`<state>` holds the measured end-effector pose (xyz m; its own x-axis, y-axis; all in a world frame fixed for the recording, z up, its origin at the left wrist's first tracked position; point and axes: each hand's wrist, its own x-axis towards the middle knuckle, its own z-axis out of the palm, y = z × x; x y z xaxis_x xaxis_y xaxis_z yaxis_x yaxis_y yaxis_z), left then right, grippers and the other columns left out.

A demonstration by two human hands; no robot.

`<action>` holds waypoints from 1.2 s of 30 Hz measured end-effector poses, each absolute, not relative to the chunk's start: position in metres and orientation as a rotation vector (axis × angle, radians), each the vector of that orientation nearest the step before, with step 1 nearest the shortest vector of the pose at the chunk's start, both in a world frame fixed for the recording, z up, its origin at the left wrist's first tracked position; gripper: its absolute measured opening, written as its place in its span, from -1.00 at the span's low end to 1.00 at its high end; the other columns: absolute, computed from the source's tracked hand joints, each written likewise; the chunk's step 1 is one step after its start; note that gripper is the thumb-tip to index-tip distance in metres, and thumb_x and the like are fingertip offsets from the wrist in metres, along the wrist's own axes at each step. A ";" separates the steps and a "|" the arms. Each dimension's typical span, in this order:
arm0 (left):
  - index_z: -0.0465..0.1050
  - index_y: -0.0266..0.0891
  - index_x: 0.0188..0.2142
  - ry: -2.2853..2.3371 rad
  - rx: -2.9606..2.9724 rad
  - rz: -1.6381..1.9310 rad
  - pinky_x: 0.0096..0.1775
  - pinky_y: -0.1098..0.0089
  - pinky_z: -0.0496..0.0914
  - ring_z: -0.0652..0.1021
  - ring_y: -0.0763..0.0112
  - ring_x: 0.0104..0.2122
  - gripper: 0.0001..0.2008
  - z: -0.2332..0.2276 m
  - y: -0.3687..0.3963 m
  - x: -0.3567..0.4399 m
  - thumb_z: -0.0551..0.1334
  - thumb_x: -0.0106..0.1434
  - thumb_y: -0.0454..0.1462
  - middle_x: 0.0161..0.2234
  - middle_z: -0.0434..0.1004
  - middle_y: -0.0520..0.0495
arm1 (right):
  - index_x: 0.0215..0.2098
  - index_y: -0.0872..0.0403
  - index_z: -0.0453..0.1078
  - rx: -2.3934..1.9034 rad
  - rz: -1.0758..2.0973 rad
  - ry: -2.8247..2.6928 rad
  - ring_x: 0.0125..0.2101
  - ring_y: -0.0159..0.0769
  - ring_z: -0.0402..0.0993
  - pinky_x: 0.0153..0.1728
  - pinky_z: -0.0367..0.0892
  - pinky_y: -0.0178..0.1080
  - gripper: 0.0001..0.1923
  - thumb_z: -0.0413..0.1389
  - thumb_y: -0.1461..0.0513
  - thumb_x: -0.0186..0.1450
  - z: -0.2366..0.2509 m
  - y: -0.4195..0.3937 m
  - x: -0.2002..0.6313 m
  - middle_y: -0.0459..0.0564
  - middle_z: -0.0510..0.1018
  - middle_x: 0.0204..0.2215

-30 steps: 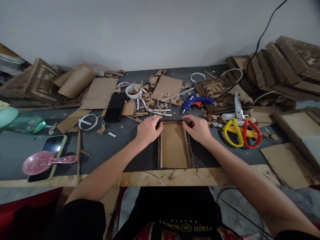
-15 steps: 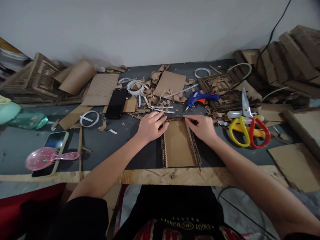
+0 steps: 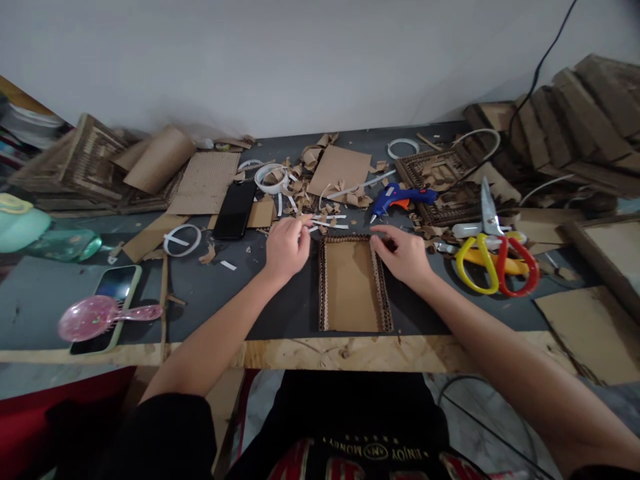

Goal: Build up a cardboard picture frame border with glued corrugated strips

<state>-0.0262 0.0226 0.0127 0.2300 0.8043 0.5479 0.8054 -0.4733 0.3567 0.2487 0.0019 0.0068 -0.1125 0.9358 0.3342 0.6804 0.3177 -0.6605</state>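
Observation:
A shallow cardboard tray (image 3: 351, 287) lies flat before me. Its base is plain brown, and corrugated strips stand along the left, far and right sides; the near side has no raised strip. At the tray's far right corner, my right hand (image 3: 403, 255) has thumb and index finger apart, the thumb close against the corner. My left hand (image 3: 287, 250) is beyond the tray's far left corner, off the tray, with curled fingers among cardboard scraps and white strips (image 3: 333, 223). Its fingertips are partly hidden, so what they pinch is unclear.
Beyond the tray lies a blue glue gun (image 3: 400, 198). Scissors (image 3: 493, 257) with yellow and red handles rest at right. A black phone (image 3: 235, 210), a tape roll (image 3: 271, 178) and a pink hairbrush (image 3: 93, 317) lie leftward. Cardboard pieces (image 3: 590, 113) are piled at the back right.
My left hand has let go of the tray's far edge and moved left, its fingers curling. My right index finger has lifted slightly from the corner. The tray has shifted slightly left.

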 end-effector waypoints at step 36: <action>0.54 -0.19 -0.11 -1.693 -2.942 -1.491 -0.28 0.33 0.54 0.64 0.36 -0.42 -0.51 0.023 -0.005 0.003 0.36 0.21 0.13 -0.35 0.70 -0.06 | -0.08 0.02 0.56 -0.956 0.344 -2.029 -0.33 -0.23 0.51 -0.17 0.38 -0.15 -0.74 0.15 0.09 0.37 0.026 -0.006 0.246 -0.03 0.63 -0.42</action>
